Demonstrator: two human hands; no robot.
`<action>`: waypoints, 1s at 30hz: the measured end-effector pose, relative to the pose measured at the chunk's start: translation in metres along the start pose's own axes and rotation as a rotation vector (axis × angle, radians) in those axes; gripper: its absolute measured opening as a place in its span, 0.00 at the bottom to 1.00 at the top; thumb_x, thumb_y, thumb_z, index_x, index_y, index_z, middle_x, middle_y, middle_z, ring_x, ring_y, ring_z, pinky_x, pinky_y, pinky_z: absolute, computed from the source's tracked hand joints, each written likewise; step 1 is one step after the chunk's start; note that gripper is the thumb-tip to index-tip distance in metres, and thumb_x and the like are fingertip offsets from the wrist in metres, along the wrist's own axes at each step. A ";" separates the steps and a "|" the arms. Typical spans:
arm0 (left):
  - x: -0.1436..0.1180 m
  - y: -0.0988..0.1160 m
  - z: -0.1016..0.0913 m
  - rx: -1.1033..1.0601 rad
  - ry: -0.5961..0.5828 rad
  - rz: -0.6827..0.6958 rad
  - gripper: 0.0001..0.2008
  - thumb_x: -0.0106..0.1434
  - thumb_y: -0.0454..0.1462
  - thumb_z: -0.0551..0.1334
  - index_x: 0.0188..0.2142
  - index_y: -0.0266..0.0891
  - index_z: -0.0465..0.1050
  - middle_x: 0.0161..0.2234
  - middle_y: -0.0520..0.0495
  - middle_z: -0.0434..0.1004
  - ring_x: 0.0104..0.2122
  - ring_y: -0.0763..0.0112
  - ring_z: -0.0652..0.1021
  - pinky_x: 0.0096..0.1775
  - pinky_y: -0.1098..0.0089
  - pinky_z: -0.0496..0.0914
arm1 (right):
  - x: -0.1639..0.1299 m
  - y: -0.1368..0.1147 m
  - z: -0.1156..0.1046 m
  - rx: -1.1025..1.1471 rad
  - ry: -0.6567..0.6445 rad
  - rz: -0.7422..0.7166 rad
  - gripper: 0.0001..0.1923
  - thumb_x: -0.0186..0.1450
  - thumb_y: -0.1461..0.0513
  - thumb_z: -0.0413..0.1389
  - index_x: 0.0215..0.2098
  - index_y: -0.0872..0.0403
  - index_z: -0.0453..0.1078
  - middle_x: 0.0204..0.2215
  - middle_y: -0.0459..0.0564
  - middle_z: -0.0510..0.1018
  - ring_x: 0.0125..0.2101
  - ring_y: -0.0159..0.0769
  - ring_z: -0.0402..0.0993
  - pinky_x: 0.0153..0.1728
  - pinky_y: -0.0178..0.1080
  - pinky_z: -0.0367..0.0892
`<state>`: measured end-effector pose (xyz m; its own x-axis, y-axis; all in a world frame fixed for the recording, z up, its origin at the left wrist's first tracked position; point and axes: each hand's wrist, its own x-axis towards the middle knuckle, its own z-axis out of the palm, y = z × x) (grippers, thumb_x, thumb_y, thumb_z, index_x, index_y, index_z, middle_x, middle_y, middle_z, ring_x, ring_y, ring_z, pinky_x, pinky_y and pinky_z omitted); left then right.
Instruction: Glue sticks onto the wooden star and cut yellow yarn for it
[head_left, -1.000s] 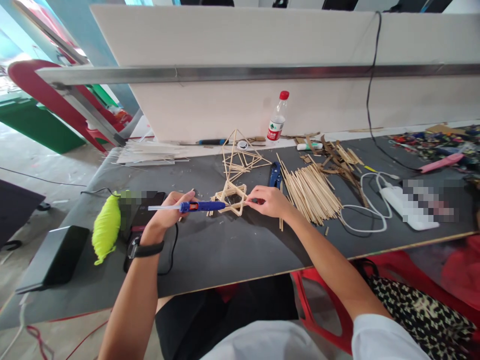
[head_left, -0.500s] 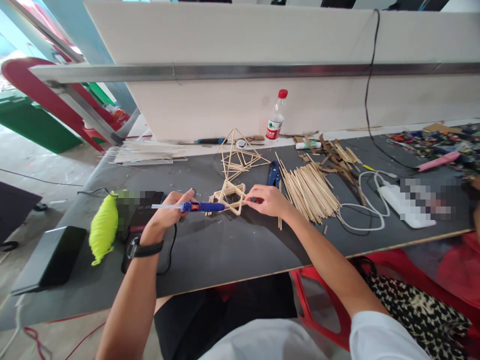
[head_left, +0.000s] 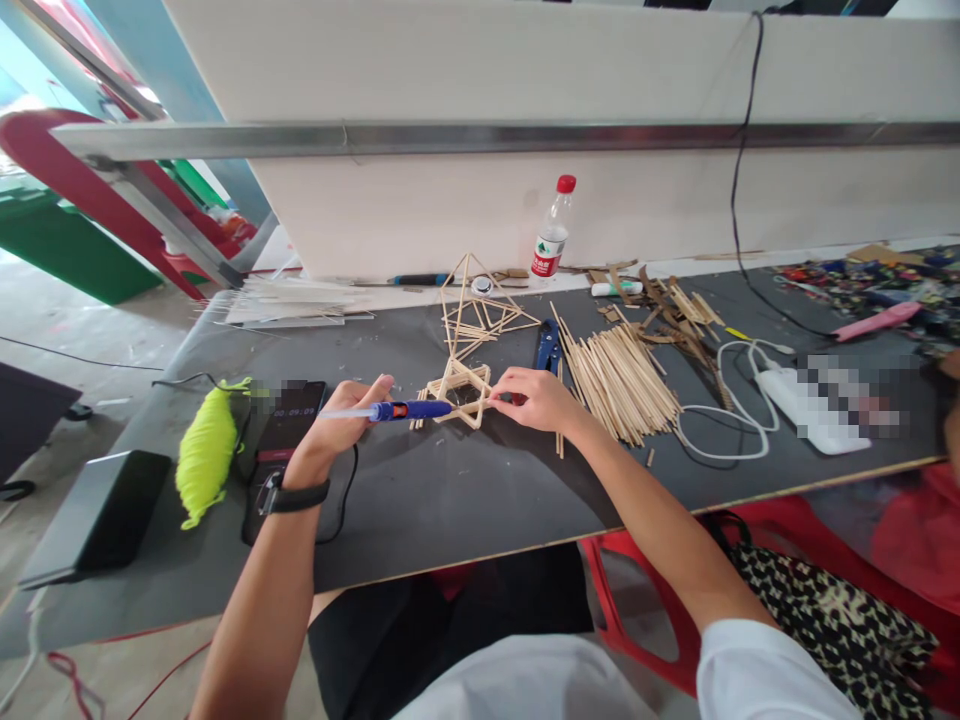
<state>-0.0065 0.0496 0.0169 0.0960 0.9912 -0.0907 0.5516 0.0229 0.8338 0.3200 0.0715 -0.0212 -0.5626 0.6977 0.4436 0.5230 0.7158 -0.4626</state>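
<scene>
My left hand [head_left: 341, 422] is wrapped round a blue hot glue gun [head_left: 412, 410], with a clear glue stick poking out of its back end. The gun's nozzle points right, at the near corner of a small wooden stick frame [head_left: 478, 418]. At that frame's right corner, my right hand [head_left: 529, 395] pinches a stick between thumb and fingers; the fingertips partly hide it. Just behind stands a taller stick frame [head_left: 484, 330] with a pointed top. Right of my right hand lies a pile of thin wooden sticks [head_left: 619, 385].
Blue cutters [head_left: 548, 345] lie beside the stick pile. A water bottle [head_left: 550, 235] stands by the wall. Left are a phone [head_left: 289, 425], a yellow-green toy [head_left: 206, 455] and a black box [head_left: 97, 515]. A white power strip [head_left: 810, 410] with a cable lies right.
The glue gun has shifted very slightly to the right with my left hand. My right hand keeps its pinch at the small frame.
</scene>
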 end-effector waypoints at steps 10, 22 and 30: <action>0.000 -0.001 0.002 0.010 0.018 0.037 0.32 0.68 0.57 0.56 0.15 0.40 0.59 0.12 0.53 0.57 0.15 0.78 0.58 0.20 0.71 0.54 | 0.000 0.000 -0.001 0.007 -0.003 -0.006 0.09 0.71 0.58 0.60 0.36 0.52 0.81 0.35 0.47 0.81 0.24 0.27 0.69 0.30 0.35 0.65; -0.001 0.002 0.001 0.022 0.017 0.024 0.32 0.66 0.58 0.57 0.15 0.40 0.59 0.12 0.54 0.53 0.17 0.77 0.57 0.21 0.71 0.53 | 0.000 0.000 0.000 0.015 -0.001 0.000 0.09 0.71 0.58 0.60 0.36 0.52 0.81 0.35 0.47 0.81 0.24 0.27 0.69 0.31 0.35 0.65; 0.000 -0.001 0.001 -0.001 0.023 0.057 0.32 0.67 0.57 0.57 0.14 0.40 0.57 0.11 0.53 0.55 0.16 0.77 0.58 0.20 0.72 0.53 | 0.000 0.001 0.000 0.015 -0.005 0.002 0.08 0.71 0.58 0.61 0.37 0.51 0.81 0.35 0.47 0.82 0.23 0.26 0.68 0.30 0.35 0.64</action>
<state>-0.0057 0.0490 0.0155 0.1083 0.9936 -0.0307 0.5449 -0.0335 0.8378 0.3201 0.0719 -0.0218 -0.5646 0.6989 0.4390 0.5145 0.7139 -0.4750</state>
